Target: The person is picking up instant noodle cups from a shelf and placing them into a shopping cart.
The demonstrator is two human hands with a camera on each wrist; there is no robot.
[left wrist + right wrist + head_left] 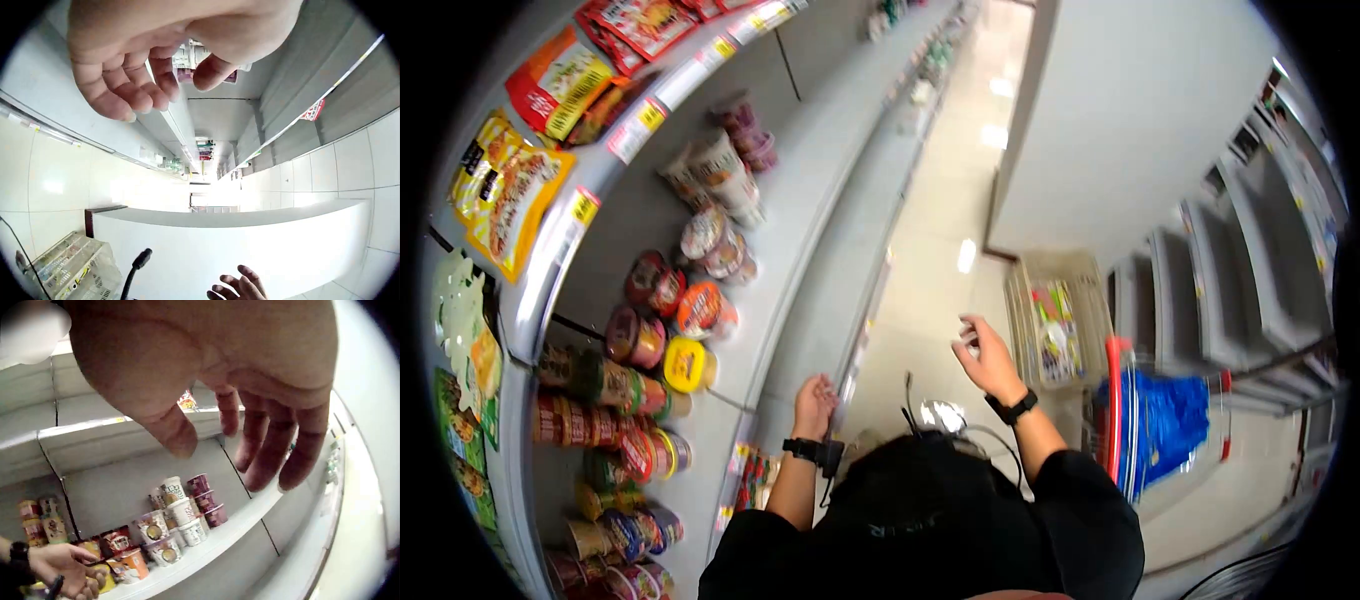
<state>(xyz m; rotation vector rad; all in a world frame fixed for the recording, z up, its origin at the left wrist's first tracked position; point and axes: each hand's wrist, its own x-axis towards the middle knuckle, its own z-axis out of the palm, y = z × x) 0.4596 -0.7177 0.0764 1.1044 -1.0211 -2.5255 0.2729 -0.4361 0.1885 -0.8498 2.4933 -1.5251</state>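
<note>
My left hand [813,408] hangs beside the front edge of the shelf [775,310], its fingers loosely bent and nothing in them. Out over the aisle is my right hand [990,362], also holding nothing, with its fingers relaxed. Instant noodle cups stand along the shelf to the left. Among them are a yellow cup [685,365], an orange cup [703,310], stacked white cups [181,512] and stacked purple cups [206,501]. In the right wrist view, the left hand [69,570] overlaps the yellow cup.
Bagged noodles [535,90] fill the shelf above; more packets [755,478] lie low by the left forearm. A plastic crate [1020,330] stands by the white pillar [1130,130]. Right of me is a shopping cart [1114,410] with a blue bag [1175,415], near grey shelving [1190,300].
</note>
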